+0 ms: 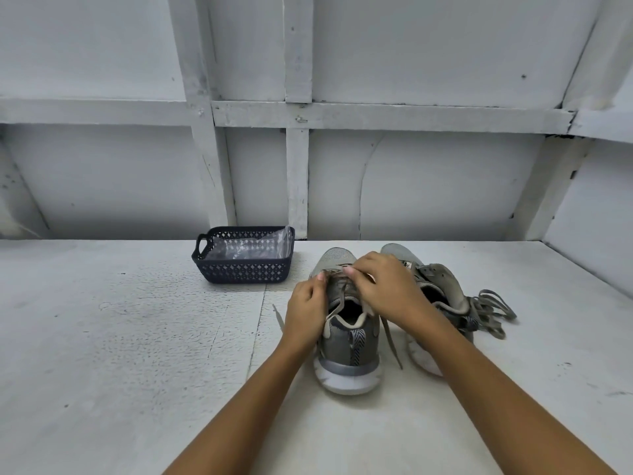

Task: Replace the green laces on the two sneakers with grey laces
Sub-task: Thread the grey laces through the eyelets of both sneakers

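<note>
Now two hands on the upright sneaker (pixel 349 354)

The left hand (pixel 306 311) and right hand (pixel 388 291) both pinch its lace (pixel 390 341) above the tongue, fingers curled. Right of it lies the second sneaker (pixel 442 286), tipped over, loose laces (pixel 493 310) beyond; a dark basket (pixel 245 258) stands behind-left

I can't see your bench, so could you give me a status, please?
Left hand and right hand pinching the lace on the near sneaker. Other sneaker beside it, loose laces beyond. Basket well clear.

Grey mesh sneaker (pixel 349 351) upright right of dark lattice basket (pixel 239 270), flat greyish lace (pixel 389 337) trailing; matching sneaker (pixel 442 281) tipped farther right, tangled lace bundle (pixel 493 311) farthest.
</note>
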A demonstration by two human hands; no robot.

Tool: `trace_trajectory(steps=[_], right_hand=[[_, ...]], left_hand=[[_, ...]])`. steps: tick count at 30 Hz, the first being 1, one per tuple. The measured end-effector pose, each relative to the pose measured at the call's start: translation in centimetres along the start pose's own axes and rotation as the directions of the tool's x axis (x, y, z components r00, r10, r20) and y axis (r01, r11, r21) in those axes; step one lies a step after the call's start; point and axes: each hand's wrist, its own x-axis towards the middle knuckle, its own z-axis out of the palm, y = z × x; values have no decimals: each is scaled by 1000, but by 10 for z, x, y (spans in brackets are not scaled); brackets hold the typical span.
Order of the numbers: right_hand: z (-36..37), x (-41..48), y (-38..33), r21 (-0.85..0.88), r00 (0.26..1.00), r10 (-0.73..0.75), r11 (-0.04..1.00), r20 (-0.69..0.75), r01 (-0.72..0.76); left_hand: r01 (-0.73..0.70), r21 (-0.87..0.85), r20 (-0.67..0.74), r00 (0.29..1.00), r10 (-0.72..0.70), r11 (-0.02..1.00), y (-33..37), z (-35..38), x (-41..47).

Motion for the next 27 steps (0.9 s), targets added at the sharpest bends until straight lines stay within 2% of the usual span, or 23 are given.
trace_trajectory(steps=[2, 4, 8, 12, 16, 18, 22, 27], right_hand=[[-10, -13, 3, 158, 999, -17, 987, -44, 23], [-17, -23, 2, 254, 1000, 23, 967, -18, -18], [-4, -16, 6, 60, 999, 41, 997, 12, -42], [7, 0, -2, -128, 985, 116, 987, 126, -100], [11, 6, -1, -138, 991, 97, 987, 92, -84], [12, 1, 4, -70, 995, 93, 994, 42, -89], [3, -21, 7, 207, 999, 22, 978, -33, -15], [-19, -47, -1, 556, 994, 3, 828, 112, -65]], left_hand=[[16, -10, 0, 1000, -16, 1000, -1, 0, 1], [28, -6, -11, 1000, -28, 1000, -3, 1, 1], [0, -23, 8, 1000, 0, 1000, -3, 1, 0], [-24, -20, 21, 999, 25, 999, 1, 1, -2], [-14, -12, 28, 1000, 14, 1000, 1, 1, 0], [-9, -14, 31, 999, 10, 1000, 1, 2, -1], [14, -27, 26, 1000, -13, 1000, 1, 1, 0], [31, -30, 35, 999, -30, 999, 5, 0, -3]])
